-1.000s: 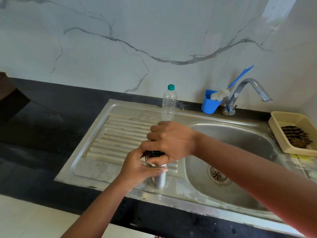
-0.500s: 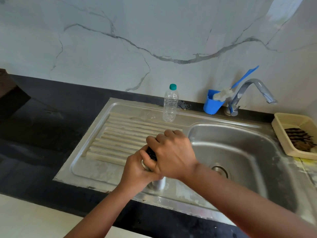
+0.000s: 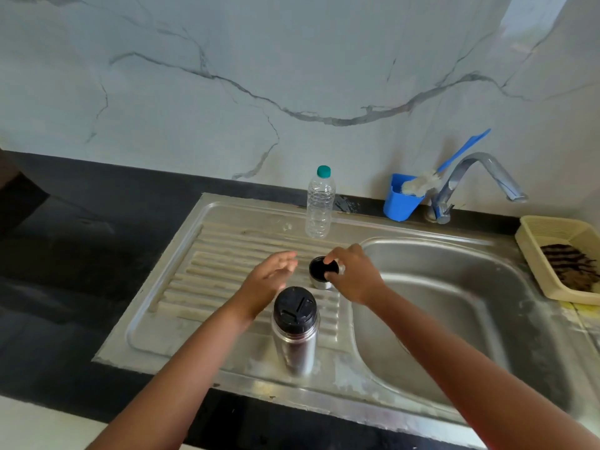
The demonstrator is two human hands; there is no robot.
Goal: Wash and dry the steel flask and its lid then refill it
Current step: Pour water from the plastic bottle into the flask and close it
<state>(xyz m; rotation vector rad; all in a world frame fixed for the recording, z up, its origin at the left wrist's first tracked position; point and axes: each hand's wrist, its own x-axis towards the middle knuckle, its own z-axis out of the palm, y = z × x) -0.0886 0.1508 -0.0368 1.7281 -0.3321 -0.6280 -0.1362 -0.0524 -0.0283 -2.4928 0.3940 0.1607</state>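
While left hand (image 3: pixel 272 274) hovers open, right hand (image 3: pixel 352 274) pinches lid (image 3: pixel 319 271).

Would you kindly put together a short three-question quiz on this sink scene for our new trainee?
1. True or false: the steel flask stands upright on the drainboard.
2. What does the right hand hold? A) plastic bottle B) steel cup lid C) brush
3. Fill in: the left hand is ____ and holds nothing.

Key: 1 true; 2 B; 3 open.
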